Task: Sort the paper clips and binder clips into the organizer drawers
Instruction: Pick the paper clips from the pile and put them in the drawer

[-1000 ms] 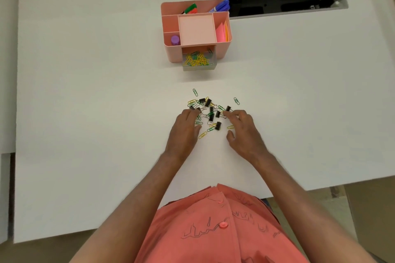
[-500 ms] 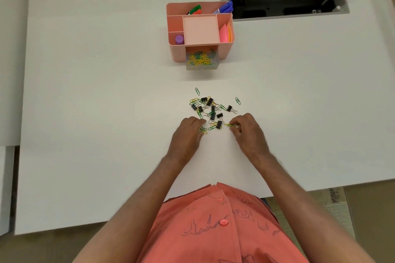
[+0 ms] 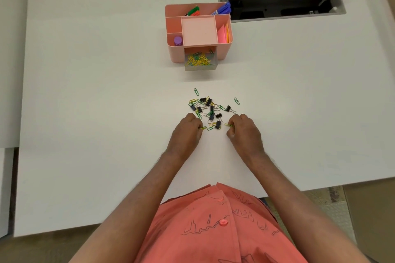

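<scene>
A small heap of green and yellow paper clips and black binder clips lies mid-table. My left hand sits at the heap's near left, fingers pinched on a yellow paper clip. At the near right, my right hand pinches another yellow paper clip. The pink organizer stands farther back, its clear drawer pulled open and holding several yellow and green paper clips. Two green paper clips lie apart from the heap.
The organizer's top compartments hold markers, pink and orange sticky notes and a purple cap. An open cable hatch is sunk into the white table at the back right.
Both hands drew back from the heap toward me and closed, each pinching a yellow paper clip at the heap's near edge.
</scene>
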Demonstrator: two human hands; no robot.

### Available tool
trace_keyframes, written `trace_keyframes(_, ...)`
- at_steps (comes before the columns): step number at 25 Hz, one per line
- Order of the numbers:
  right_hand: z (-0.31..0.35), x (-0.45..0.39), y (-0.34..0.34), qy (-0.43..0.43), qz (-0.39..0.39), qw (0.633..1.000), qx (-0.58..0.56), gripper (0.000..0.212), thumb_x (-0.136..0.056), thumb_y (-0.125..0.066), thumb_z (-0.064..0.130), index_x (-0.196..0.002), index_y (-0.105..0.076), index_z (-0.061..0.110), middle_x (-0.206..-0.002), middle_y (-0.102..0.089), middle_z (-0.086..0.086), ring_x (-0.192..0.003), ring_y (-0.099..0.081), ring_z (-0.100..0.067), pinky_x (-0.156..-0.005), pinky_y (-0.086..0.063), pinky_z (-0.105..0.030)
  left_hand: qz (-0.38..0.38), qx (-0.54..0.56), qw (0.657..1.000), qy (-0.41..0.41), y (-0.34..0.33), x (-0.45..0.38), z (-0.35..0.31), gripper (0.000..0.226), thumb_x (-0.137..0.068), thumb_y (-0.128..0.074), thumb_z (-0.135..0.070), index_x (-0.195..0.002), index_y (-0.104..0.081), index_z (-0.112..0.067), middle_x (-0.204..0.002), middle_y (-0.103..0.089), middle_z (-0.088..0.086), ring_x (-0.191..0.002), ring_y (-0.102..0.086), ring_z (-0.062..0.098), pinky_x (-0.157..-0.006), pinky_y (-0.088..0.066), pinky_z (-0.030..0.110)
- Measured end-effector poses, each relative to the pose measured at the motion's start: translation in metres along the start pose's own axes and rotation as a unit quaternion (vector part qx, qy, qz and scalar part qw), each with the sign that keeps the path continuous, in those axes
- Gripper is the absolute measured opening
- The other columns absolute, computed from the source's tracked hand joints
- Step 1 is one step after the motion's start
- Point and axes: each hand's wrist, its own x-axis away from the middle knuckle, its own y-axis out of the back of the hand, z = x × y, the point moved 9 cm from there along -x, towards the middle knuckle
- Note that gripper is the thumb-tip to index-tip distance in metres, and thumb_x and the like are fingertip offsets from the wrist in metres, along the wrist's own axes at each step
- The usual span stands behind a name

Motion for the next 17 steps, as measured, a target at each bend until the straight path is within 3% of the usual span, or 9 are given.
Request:
trace_keyframes(5, -0.013, -0.011, -0.005, -0.099, 0.087, 0.969, -0.208, 0.016, -0.085, -0.064, 0.013, -0.092, -0.071, 0.025, -0.082, -0.067, 0.009, -0.073, -0.063, -0.011, -0.069, -0.051, -0.028, -0.009, -0.061, 0.998, -0.029, -0.005, 0.003, -0.006, 0.011, -0.096, -0.053, -0.014, -0.098, -0.064, -0.013, -0.100, -0.061, 0.003, -0.088, -0.058, 0.023, -0.069, -0.051, 0.038)
trace_keyframes(7, -0.004, -0.020, 0.010, -0.113, 0.078, 0.950, -0.279, 0.014, -0.085, -0.066, 0.017, -0.089, -0.073, 0.029, -0.075, -0.067, 0.010, -0.068, -0.062, -0.007, -0.067, -0.051, -0.022, -0.020, 0.020, 1.000, 0.012, -0.001, 0.002, 0.004, 0.008, -0.093, -0.057, -0.016, -0.095, -0.065, -0.017, -0.094, -0.063, -0.002, -0.082, -0.058, 0.017, -0.069, -0.051, 0.035)
trace_keyframes(9, 0.020, -0.040, 0.039, -0.074, 0.037, 0.948, -0.307, 0.014, -0.085, -0.067, 0.019, -0.087, -0.074, 0.031, -0.076, -0.069, 0.012, -0.068, -0.061, -0.004, -0.065, -0.049, -0.014, -0.035, 0.121, 0.990, 0.060, 0.005, 0.001, 0.017, 0.008, -0.091, -0.061, -0.016, -0.093, -0.066, -0.022, -0.091, -0.064, -0.009, -0.076, -0.056, 0.008, -0.069, -0.048, 0.027)
trace_keyframes(13, 0.083, -0.100, 0.094, 0.054, -0.053, 0.963, -0.260, 0.015, -0.090, -0.066, 0.018, -0.096, -0.076, 0.027, -0.097, -0.072, 0.010, -0.074, -0.060, 0.003, -0.069, -0.048, -0.008, -0.052, 0.201, 0.975, 0.081, 0.024, -0.003, 0.020, 0.010, -0.091, -0.066, -0.021, -0.093, -0.065, -0.031, -0.092, -0.065, -0.016, -0.071, -0.056, 0.003, -0.066, -0.046, 0.022)
trace_keyframes(17, 0.125, -0.147, 0.101, 0.124, -0.076, 0.984, -0.102, 0.018, -0.098, -0.062, 0.022, -0.111, -0.074, 0.024, -0.113, -0.068, 0.001, -0.097, -0.065, -0.015, -0.080, -0.057, -0.034, -0.112, 0.228, 0.963, 0.087, 0.067, -0.021, 0.019, 0.005, -0.091, -0.068, -0.027, -0.093, -0.069, -0.031, -0.096, -0.068, -0.018, -0.070, -0.060, 0.007, -0.069, -0.056, 0.033)
